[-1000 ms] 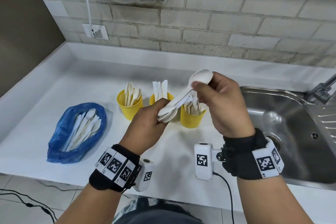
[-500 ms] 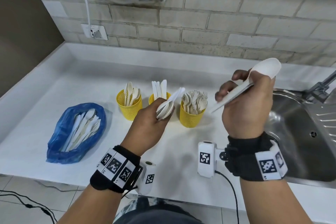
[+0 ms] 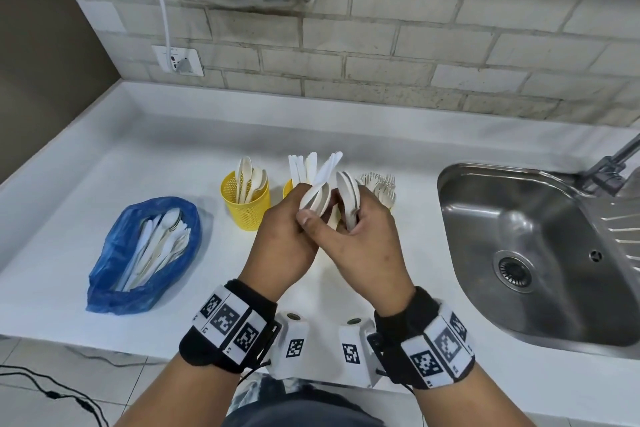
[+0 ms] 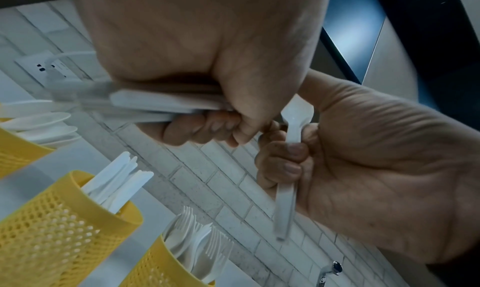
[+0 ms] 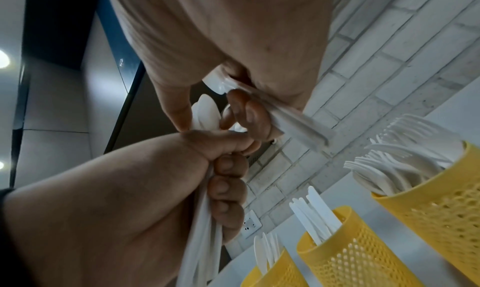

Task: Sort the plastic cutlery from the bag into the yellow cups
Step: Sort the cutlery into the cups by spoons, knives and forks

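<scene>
My left hand (image 3: 294, 229) grips a bundle of white plastic spoons and a knife (image 3: 320, 189), bowls and blade pointing up; the same bundle (image 4: 161, 104) fills the left wrist view. My right hand (image 3: 363, 225) presses against the left and holds white spoons (image 3: 348, 199) upright, their handles (image 5: 293, 125) sticking out past the fingers. Behind the hands stand three yellow mesh cups: spoon cup (image 3: 246, 201), knife cup (image 4: 64, 219) and fork cup (image 5: 441, 199). The blue bag (image 3: 114, 291) lies left with several pieces of cutlery inside.
A steel sink (image 3: 540, 246) with a tap is set into the white counter (image 3: 104, 166) on the right. A tiled wall with a socket (image 3: 178, 61) and cable runs behind. The counter's front edge is just under my wrists.
My right hand pulled a spoon from the bundle, swung it up to the right, then came back down. Both hands now meet in front of the cups.
</scene>
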`<state>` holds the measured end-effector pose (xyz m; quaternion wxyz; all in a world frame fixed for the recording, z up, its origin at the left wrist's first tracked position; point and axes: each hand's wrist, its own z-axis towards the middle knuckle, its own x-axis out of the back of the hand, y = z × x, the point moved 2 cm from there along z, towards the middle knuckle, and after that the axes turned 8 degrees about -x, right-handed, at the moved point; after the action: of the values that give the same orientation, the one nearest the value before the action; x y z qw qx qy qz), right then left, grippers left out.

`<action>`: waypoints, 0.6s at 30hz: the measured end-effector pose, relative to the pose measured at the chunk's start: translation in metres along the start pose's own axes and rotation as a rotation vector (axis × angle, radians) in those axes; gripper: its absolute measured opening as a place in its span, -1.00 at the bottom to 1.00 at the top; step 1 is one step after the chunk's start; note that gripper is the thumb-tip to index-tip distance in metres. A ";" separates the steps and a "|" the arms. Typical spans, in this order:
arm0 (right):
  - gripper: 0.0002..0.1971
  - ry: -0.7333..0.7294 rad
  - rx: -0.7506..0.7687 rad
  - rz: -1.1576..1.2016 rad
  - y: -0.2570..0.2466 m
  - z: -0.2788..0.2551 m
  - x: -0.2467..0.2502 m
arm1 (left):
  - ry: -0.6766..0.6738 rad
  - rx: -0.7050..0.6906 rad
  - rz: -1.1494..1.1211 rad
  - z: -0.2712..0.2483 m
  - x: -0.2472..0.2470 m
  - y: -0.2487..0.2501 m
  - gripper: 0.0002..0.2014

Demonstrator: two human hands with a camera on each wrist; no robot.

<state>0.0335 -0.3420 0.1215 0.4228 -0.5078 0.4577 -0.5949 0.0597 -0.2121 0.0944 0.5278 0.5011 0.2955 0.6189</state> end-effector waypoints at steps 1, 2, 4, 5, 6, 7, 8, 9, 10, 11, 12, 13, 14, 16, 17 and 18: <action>-0.73 0.014 0.010 -0.017 -0.001 0.000 0.000 | 0.001 0.006 -0.001 0.000 0.001 0.001 -0.73; -0.76 0.030 0.021 -0.025 -0.002 0.001 0.000 | -0.001 0.011 0.001 0.000 0.001 0.002 -0.71; -0.77 0.060 0.033 -0.019 -0.003 0.003 0.001 | -0.007 0.010 0.035 -0.001 0.002 0.007 -0.69; -0.75 0.076 0.040 -0.019 -0.003 0.003 0.002 | -0.010 0.010 0.054 -0.002 0.002 0.009 -0.70; -0.73 0.091 0.047 -0.023 -0.004 0.003 0.002 | -0.016 0.011 0.063 -0.002 0.002 0.011 -0.72; -0.72 0.105 0.050 -0.024 -0.004 0.004 0.002 | -0.022 0.016 0.066 -0.002 0.001 0.012 -0.75; -0.73 0.121 0.046 -0.019 -0.004 0.005 0.003 | -0.030 0.019 0.066 -0.003 0.001 0.012 -0.77; -0.73 0.145 0.039 -0.015 -0.004 0.007 0.005 | -0.037 0.021 0.069 -0.003 0.000 0.012 -0.79; -0.69 0.171 0.030 -0.002 -0.004 0.008 0.007 | -0.044 0.023 0.072 -0.003 -0.001 0.012 -0.79; -0.64 0.190 0.021 0.028 -0.004 0.010 0.009 | -0.050 0.025 0.076 -0.003 -0.001 0.012 -0.76; -0.61 0.200 0.012 0.076 -0.003 0.012 0.011 | -0.058 0.024 0.079 -0.003 -0.002 0.013 -0.74; -0.61 0.196 -0.006 0.130 -0.002 0.013 0.012 | -0.065 0.019 0.085 -0.004 -0.002 0.014 -0.74; -0.63 0.174 -0.035 0.177 -0.002 0.014 0.013 | -0.069 0.011 0.088 -0.004 -0.003 0.015 -0.75; -0.73 0.064 -0.076 0.250 -0.001 0.013 0.011 | -0.069 -0.006 0.083 -0.004 -0.005 0.017 -0.80; -0.80 0.010 -0.078 0.260 0.000 0.012 0.009 | -0.068 -0.013 0.077 -0.004 -0.006 0.018 -0.82; -0.84 -0.020 -0.079 0.255 -0.001 0.010 0.008 | -0.067 -0.019 0.073 -0.004 -0.007 0.020 -0.83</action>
<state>0.0425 -0.3504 0.1249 0.4792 -0.4679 0.5374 -0.5125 0.0483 -0.2235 0.1090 0.5193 0.5269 0.2535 0.6232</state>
